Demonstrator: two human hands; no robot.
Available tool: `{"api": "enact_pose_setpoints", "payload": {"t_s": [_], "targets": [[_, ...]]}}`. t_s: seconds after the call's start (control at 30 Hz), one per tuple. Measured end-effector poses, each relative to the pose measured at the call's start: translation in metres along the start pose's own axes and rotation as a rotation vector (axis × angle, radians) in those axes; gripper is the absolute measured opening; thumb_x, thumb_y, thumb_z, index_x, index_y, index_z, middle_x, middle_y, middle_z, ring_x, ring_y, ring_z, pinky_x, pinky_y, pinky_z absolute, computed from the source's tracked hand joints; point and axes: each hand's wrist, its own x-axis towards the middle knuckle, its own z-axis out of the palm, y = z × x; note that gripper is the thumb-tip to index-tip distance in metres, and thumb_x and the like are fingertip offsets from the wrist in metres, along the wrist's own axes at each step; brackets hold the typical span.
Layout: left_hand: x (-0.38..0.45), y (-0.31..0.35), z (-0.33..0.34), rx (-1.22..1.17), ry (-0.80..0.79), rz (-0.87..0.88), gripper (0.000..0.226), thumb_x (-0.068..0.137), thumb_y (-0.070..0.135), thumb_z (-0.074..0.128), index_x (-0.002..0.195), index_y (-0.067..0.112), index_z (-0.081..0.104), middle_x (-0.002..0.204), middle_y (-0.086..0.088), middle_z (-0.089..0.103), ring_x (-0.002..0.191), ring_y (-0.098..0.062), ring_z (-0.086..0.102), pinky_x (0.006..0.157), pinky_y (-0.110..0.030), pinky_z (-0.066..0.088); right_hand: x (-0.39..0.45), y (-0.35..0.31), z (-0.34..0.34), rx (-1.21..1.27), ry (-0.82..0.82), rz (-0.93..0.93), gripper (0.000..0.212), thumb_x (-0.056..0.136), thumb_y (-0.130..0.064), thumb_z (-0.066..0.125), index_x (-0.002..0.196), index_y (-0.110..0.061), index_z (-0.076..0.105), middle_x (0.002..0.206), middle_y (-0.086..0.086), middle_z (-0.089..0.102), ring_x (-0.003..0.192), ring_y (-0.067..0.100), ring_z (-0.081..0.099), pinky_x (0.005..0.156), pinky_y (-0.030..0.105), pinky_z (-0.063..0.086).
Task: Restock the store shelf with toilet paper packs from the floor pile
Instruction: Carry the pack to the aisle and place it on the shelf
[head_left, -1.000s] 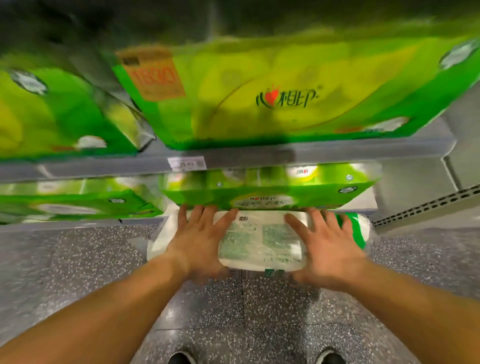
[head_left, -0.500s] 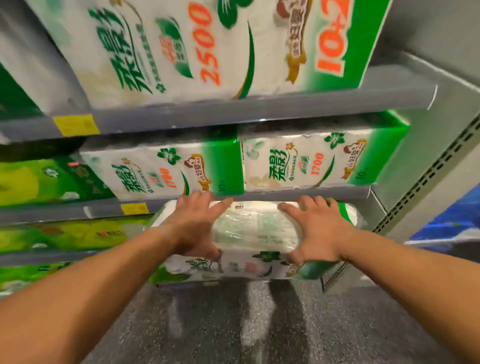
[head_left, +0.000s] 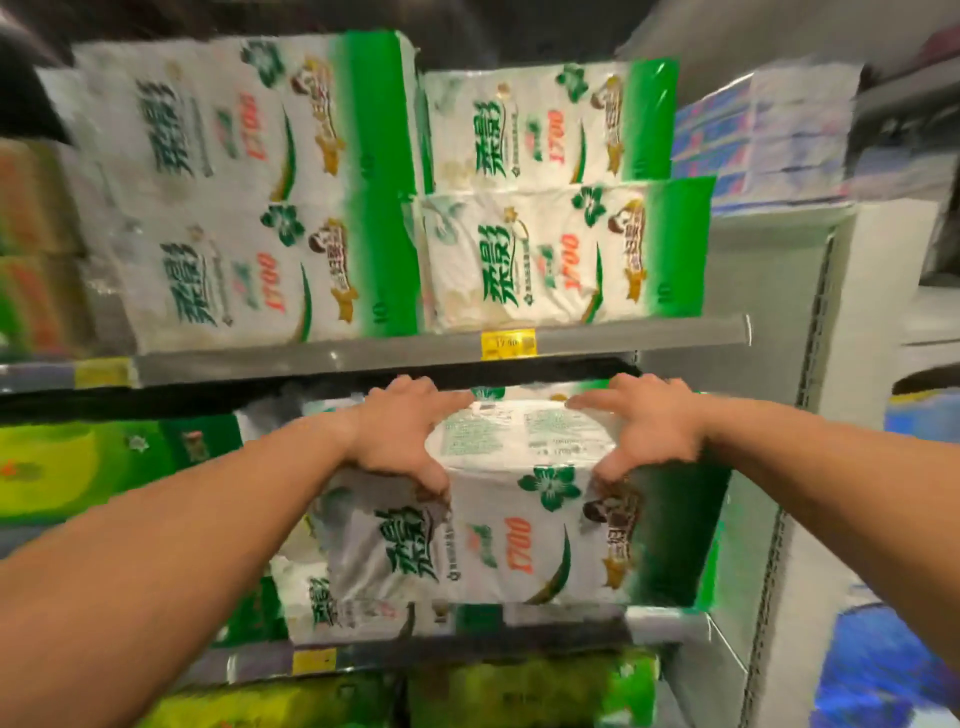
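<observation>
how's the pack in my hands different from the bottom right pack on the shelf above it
The held pack is gripped by the left hand and right hand; the upper-shelf pack rests untouched. The held pack shows its top label; the upper-shelf pack shows only its front. Both share the white-and-green 1700 design.

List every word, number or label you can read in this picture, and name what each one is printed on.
"1700": in red on the held toilet paper pack and on the packs on the shelf above.
"10": on the green band of an upper shelf pack.
Large green brand characters on the packs: too blurred to read.
Yellow price tag: digits too small.
Fine print on the held pack's top: unreadable.
</observation>
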Motion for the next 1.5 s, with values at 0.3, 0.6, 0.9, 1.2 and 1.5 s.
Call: {"api": "enact_pose_setpoints", "payload": {"t_s": [0.3, 0.6, 0.9, 1.2, 1.5], "targets": [[0.004, -0.021, -0.144, 0.017, 0.208, -0.02, 0.119, 0.054, 0.07, 0.069, 0.159, 0.039, 0.021, 0.14, -0.009, 0.042, 0.132, -0.032, 0.034, 0.111, -0.052, 0.034, 0.008, 0.005, -0.138, 0.016, 0.184, 0.031, 0.129, 0.028, -0.078, 0.049, 0.153, -0.053, 0.028, 0.146, 0.008, 0.044, 0.134, 0.033, 0.045, 0.111, 0.048, 0.04], [0.037, -0.012, -0.292, 0.098, 0.608, 0.071, 0.104, 0.056, 0.074, 0.078, 0.148, 0.05, 0.036, 0.116, -0.002, 0.046, 0.118, -0.027, 0.04, 0.107, -0.057, 0.037, -0.007, 0.049, -0.293, -0.012, 0.467, 0.065, 0.123, 0.031, -0.08, 0.061, 0.148, -0.056, 0.033, 0.137, -0.002, 0.047, 0.125, 0.031, 0.049, 0.106, 0.053, 0.044], [0.085, 0.008, -0.379, 0.252, 0.774, -0.052, 0.117, 0.053, 0.075, 0.079, 0.155, 0.043, 0.03, 0.138, -0.017, 0.045, 0.131, -0.044, 0.036, 0.107, -0.061, 0.035, 0.028, 0.116, -0.378, -0.066, 0.717, 0.044, 0.123, 0.018, -0.1, 0.063, 0.132, -0.071, 0.028, 0.14, 0.006, 0.05, 0.125, 0.038, 0.05, 0.1, 0.058, 0.049], [0.145, 0.016, -0.382, 0.135, 0.709, -0.118, 0.098, 0.073, 0.052, 0.084, 0.155, 0.043, 0.031, 0.14, -0.014, 0.044, 0.136, -0.04, 0.032, 0.11, -0.055, 0.03, 0.079, 0.16, -0.377, 0.056, 0.616, -0.083, 0.101, 0.037, -0.074, 0.069, 0.133, -0.065, 0.043, 0.125, -0.001, 0.057, 0.11, 0.031, 0.056, 0.094, 0.052, 0.053], [0.19, 0.001, -0.392, -0.099, 0.525, -0.207, 0.095, 0.049, 0.055, 0.083, 0.131, 0.039, 0.039, 0.128, -0.004, 0.051, 0.114, -0.029, 0.051, 0.102, -0.049, 0.047, 0.136, 0.19, -0.375, 0.189, 0.533, -0.237, 0.087, 0.042, -0.066, 0.069, 0.124, -0.043, 0.051, 0.114, -0.002, 0.068, 0.097, 0.024, 0.069, 0.09, 0.05, 0.057]]}}
